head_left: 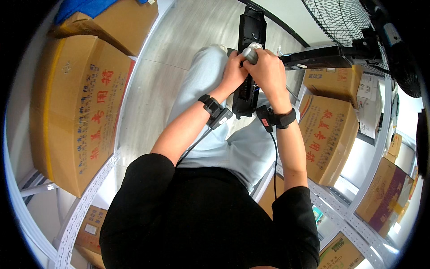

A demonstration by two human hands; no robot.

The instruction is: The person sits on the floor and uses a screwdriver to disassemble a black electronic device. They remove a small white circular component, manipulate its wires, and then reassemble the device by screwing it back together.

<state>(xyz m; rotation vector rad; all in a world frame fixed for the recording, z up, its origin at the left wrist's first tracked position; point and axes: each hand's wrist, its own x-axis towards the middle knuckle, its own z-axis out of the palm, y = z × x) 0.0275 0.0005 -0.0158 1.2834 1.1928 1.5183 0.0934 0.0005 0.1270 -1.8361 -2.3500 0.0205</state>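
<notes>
Near the top centre, a long black channel-shaped part (251,28) runs vertically over my lap, beside the black bar of a fan stand (322,59). My right hand (267,74) is closed round a grey cylindrical object (249,55) with a rounded end, over the channel. My left hand (234,71) is closed at the channel's left side, just beside the grey object; its fingertips are partly hidden, so what it grips is unclear. A small white piece (255,45) shows just above the grey object. Both wrists wear black straps with small boxes and cables.
A mesh fan guard (331,20) and a dark upright assembly stand at upper right. Metal shelving (83,213) with large cardboard boxes (60,112) lines the left; more boxes (324,143) and shelves flank me on the right. Pale floor (156,76) shows between them.
</notes>
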